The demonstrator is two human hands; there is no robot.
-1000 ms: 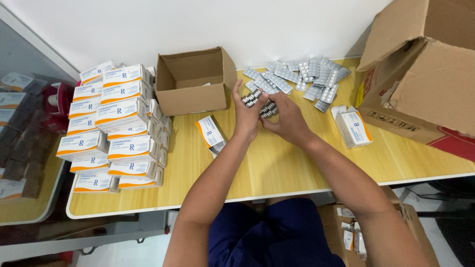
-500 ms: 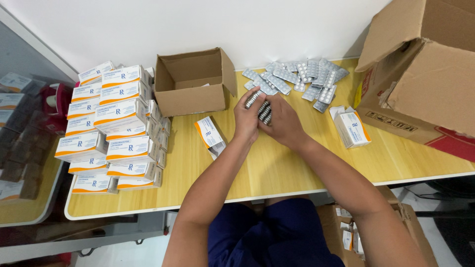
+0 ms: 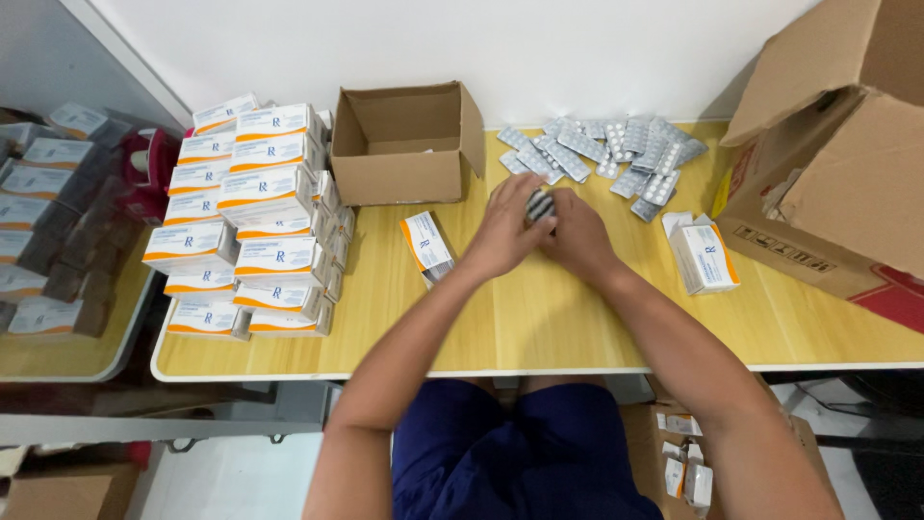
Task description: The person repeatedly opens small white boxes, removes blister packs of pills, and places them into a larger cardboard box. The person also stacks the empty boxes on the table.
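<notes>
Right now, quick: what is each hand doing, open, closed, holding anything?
Left hand: closed on the stack of silver blister packs.
Right hand: closed on the same stack, from the other side.

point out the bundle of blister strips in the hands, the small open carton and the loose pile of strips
bundle of blister strips [image 3: 539, 204], head view, its exposed top between the hands
small open carton [image 3: 397, 178], head view, its front wall
loose pile of blister strips [image 3: 616, 154], head view, middle of the pile
</notes>
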